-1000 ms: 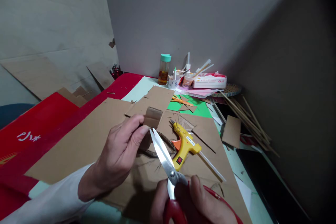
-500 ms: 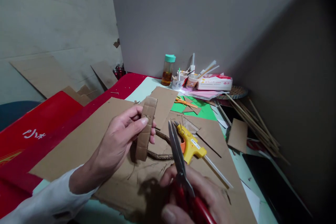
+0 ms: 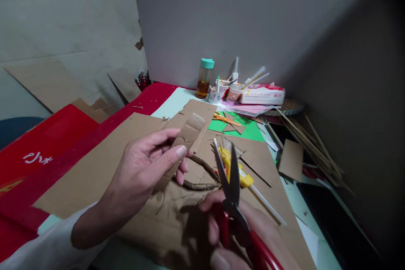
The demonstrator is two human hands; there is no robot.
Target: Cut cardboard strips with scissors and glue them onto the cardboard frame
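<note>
Pinched between the thumb and fingers of my left hand (image 3: 148, 164) is a creased cardboard strip (image 3: 193, 124), tilted up to the right. My right hand (image 3: 249, 232) grips red-handled scissors (image 3: 233, 202), whose blades are parted and point up, apart from the strip. Behind the blades lies a yellow glue gun (image 3: 245, 177) with a white glue stick in its back. A bent, dark-edged cardboard loop (image 3: 202, 185) rests on the large cardboard sheet (image 3: 95, 160), partly hidden by my left hand and the strip.
Orange scissors (image 3: 226, 119) lie on green paper (image 3: 253, 130). Farther back stand a bottle (image 3: 204, 79), cups of tools (image 3: 233, 93) and a tissue pack (image 3: 262, 94). Wooden sticks (image 3: 310, 147) and a black flat object (image 3: 332, 219) are at the right; a red box (image 3: 53, 147) is at the left.
The scissors' blades have opened and moved slightly right with my right hand. My left hand has tilted the strip's top to the right. The view has shifted slightly.
</note>
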